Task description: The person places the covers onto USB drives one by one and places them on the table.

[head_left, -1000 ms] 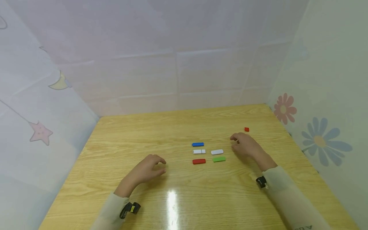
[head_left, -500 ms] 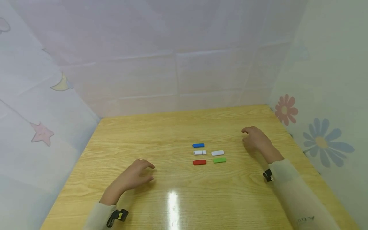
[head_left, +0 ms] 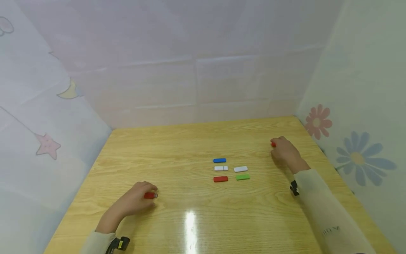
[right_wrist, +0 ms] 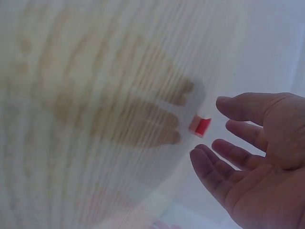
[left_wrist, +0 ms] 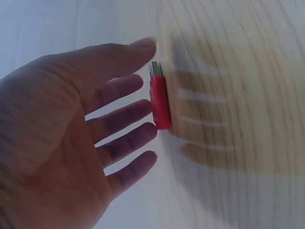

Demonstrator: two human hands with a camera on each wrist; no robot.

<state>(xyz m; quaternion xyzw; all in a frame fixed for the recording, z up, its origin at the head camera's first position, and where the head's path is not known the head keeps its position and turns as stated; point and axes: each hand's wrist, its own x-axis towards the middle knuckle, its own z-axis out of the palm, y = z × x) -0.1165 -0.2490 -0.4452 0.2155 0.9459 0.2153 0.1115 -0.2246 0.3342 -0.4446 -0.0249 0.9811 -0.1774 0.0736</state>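
Observation:
On the table's left, my left hand (head_left: 134, 197) is around an uncapped red USB stick (head_left: 149, 195). In the left wrist view, the metal plug points toward the thumb of the left hand (left_wrist: 71, 114), and the fingertips are close to the red USB stick (left_wrist: 161, 102), the thumb apart from it. At the far right, my right hand (head_left: 285, 151) reaches to a small red cap (head_left: 273, 144). From the right wrist, that red cap (right_wrist: 200, 125) shows on the table, just beyond the spread thumb and fingers of the right hand (right_wrist: 257, 152).
In the middle lie a blue USB stick (head_left: 219, 160), a white one with a cap (head_left: 220, 168), a red one (head_left: 220, 179), a plain white stick (head_left: 240, 169) and a green stick (head_left: 242, 177). Printed cloth walls surround the wooden table (head_left: 177, 148).
My left hand has moved left and nearer my body, and the uncapped red USB stick now shows there. My right hand has moved right to the red cap. The middle sticks have stayed put.

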